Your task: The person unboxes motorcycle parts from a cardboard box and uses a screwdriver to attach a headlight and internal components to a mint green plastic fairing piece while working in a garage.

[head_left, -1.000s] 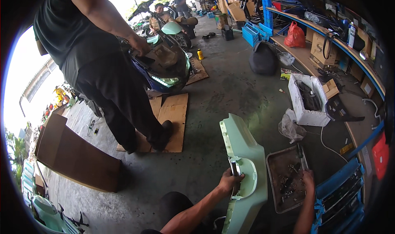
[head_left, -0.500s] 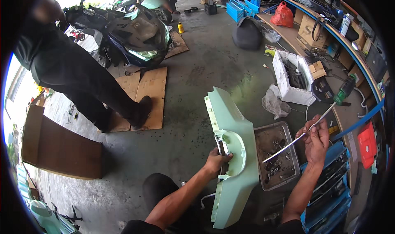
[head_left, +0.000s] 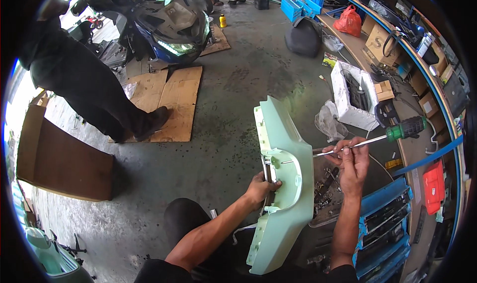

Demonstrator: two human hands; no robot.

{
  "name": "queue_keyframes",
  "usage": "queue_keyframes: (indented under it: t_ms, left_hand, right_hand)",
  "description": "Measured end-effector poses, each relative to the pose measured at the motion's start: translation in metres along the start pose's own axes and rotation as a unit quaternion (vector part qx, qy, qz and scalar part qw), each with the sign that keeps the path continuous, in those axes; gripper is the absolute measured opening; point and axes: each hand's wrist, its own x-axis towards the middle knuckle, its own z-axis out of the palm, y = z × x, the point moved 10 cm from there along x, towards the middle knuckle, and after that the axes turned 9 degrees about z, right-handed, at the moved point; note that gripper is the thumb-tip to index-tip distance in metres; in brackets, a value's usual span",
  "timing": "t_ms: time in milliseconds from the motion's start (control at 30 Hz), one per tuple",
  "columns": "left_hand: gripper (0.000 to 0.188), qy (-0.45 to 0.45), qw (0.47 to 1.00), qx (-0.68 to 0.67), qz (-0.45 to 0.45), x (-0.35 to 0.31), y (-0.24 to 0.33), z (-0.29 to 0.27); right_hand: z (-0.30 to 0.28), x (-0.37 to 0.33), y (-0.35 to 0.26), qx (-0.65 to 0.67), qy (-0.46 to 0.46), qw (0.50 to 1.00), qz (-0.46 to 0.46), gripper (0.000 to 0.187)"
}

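My left hand (head_left: pixel 262 187) grips a pale green plastic motorcycle panel (head_left: pixel 288 238) at its curved cutout, with the thumb inside. The panel stands upright lengthwise in front of me. A narrow metal piece (head_left: pixel 267 168) sits along the cutout beside those fingers. In my right hand (head_left: pixel 352 168) the thin shaft of a long screwdriver (head_left: pixel 405 129) is pinched between thumb and fingers. Its green and black handle points away to the right. The shaft reaches the panel's right side, and its end shows inside the cutout.
A metal tray (head_left: pixel 328 218) of small hardware lies partly behind the panel. Blue drawers (head_left: pixel 382 223) and a white foam box (head_left: pixel 357 115) are at the right. Someone in dark trousers (head_left: pixel 84 84) stands on cardboard (head_left: pixel 181 104) near a scooter (head_left: pixel 174 27); a brown box (head_left: pixel 64 158) is left.
My right hand has moved left toward the panel. The screwdriver has swung nearer to level, and its end now shows inside the cutout. My left hand keeps its hold.
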Motion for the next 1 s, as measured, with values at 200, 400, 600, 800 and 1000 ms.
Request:
queue_keyframes:
  t_ms: [200, 400, 600, 800, 1000]
  left_hand:
    - [0.032, 0.007, 1.0, -0.021, -0.007, 0.003, -0.002, -0.001]
    - [0.03, -0.004, 0.999, -0.025, -0.02, 0.004, -0.005, 0.001]
    - [0.029, -0.009, 1.0, -0.02, -0.017, 0.004, -0.004, 0.004]
    - [0.032, -0.023, 0.997, -0.066, -0.025, 0.003, -0.007, 0.006]
    - [0.034, -0.014, 1.0, 0.004, -0.021, 0.001, 0.003, 0.001]
  right_hand:
    - [0.003, 0.008, 0.019, 0.03, 0.011, 0.999, 0.019, 0.013]
    - [0.005, 0.008, 0.027, 0.023, 0.014, 1.0, 0.01, 0.012]
    - [0.002, 0.009, 0.032, 0.037, 0.028, 0.999, 0.026, 0.012]
    - [-0.008, 0.012, 0.044, 0.081, 0.038, 0.995, 0.047, 0.013]
    - [-0.02, 0.017, 0.043, -0.007, 0.11, 0.992, 0.058, 0.018]
